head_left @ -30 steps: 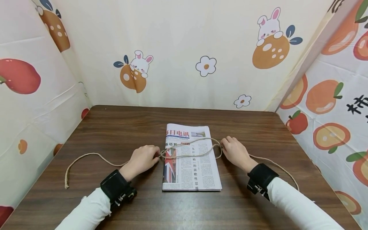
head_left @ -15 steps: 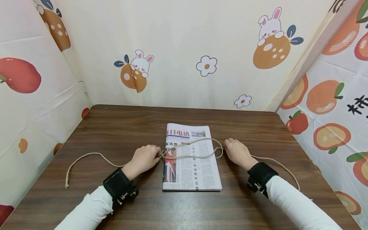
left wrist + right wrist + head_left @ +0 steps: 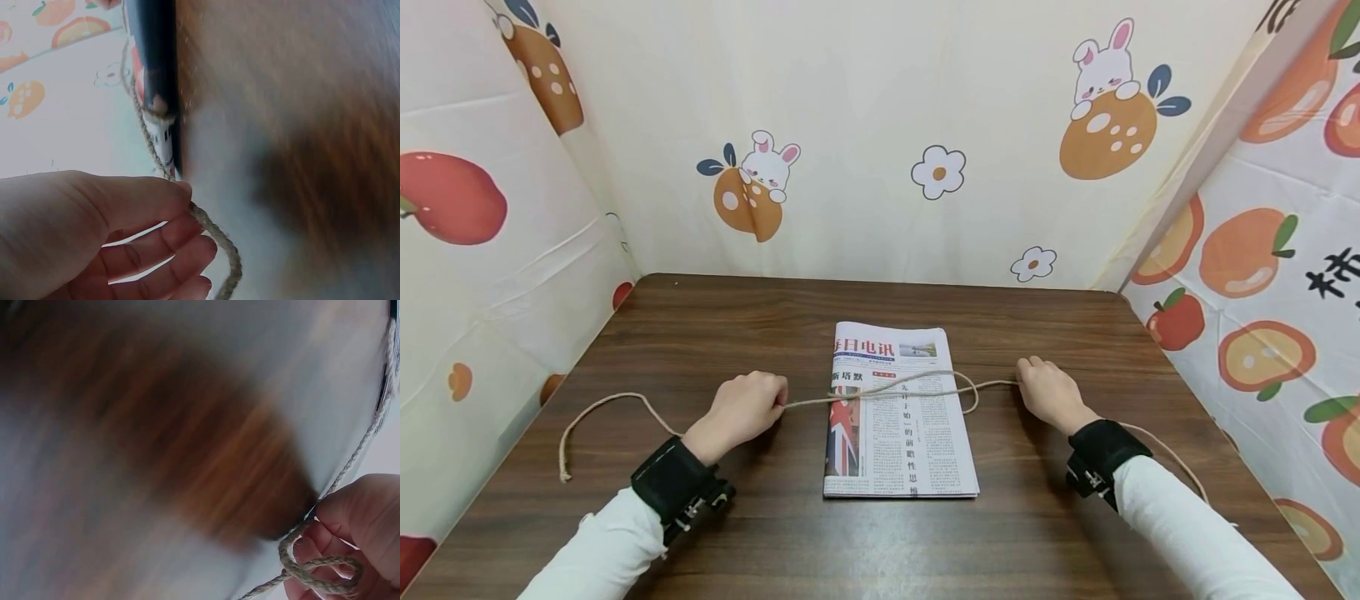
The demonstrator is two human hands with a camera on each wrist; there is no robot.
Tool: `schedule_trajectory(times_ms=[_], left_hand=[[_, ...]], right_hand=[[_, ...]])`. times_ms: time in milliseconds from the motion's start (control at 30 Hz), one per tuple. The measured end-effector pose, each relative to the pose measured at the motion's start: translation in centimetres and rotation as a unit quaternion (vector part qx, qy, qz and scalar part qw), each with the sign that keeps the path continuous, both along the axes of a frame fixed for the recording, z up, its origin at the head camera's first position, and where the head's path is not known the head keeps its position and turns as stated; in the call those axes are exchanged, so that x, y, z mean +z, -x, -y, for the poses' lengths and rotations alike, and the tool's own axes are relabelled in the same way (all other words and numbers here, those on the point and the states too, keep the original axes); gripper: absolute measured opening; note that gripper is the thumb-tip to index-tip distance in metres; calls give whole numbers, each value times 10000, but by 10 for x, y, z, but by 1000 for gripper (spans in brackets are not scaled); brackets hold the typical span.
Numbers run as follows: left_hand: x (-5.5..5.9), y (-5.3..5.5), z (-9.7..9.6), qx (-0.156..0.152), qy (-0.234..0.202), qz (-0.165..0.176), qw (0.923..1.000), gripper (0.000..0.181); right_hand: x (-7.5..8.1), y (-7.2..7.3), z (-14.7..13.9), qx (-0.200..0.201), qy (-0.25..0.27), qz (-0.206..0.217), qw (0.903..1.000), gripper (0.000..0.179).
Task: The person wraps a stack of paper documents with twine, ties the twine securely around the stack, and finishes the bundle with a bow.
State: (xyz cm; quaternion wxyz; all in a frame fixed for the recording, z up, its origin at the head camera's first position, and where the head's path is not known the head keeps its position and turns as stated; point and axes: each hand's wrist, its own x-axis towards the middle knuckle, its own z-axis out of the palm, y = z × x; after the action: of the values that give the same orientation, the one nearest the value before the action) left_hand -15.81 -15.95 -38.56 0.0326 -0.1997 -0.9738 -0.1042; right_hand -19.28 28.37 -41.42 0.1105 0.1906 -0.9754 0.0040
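Note:
A folded newspaper (image 3: 895,450) lies flat in the middle of the table, with thin beige twine (image 3: 917,393) crossing its upper half in a narrow loop. To its left, my left hand (image 3: 741,412) pinches the twine between thumb and forefinger; the left wrist view shows the twine (image 3: 228,250) leaving below the fingertips. Right of the newspaper, my right hand (image 3: 1051,395) pinches the other side of the twine. In the right wrist view a small curl of twine (image 3: 319,569) hangs by the fingers. Both strands run fairly straight from hands to newspaper.
One loose twine tail curves over the brown wooden table (image 3: 880,550) at the left, another runs under the right forearm. A printed fabric curtain (image 3: 857,217) stands along the table's back edge and sides. Black camera straps circle both wrists.
My hands have moved apart, left hand leftward and right hand rightward. The twine loop over the newspaper has narrowed and drawn straighter. The newspaper has stayed put.

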Motion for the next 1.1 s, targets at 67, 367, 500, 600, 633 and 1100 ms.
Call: schedule_trajectory(times_ms=[67,367,500,600,633,1100], left_hand=[[2,-1,6,-1,-3,-22,10000,18],[7,-3,27,-7,176,1,9998,15],[7,-3,31,56,265,247,9993,14],[8,-3,29,13,225,403,9989,13],[8,-2,27,-2,187,437,9989,12],[12,6,-25,-213,-9,-156,9997,10]], right_hand=[[1,0,-3,-15,-20,43,10000,13],[1,4,-13,-109,-143,38,9998,15],[1,4,-12,-82,-125,24,9999,15],[2,3,-9,-51,-146,-3,9999,15],[2,3,-7,-44,-174,-18,9998,14],[-2,6,31,1120,200,-1106,9873,20]])
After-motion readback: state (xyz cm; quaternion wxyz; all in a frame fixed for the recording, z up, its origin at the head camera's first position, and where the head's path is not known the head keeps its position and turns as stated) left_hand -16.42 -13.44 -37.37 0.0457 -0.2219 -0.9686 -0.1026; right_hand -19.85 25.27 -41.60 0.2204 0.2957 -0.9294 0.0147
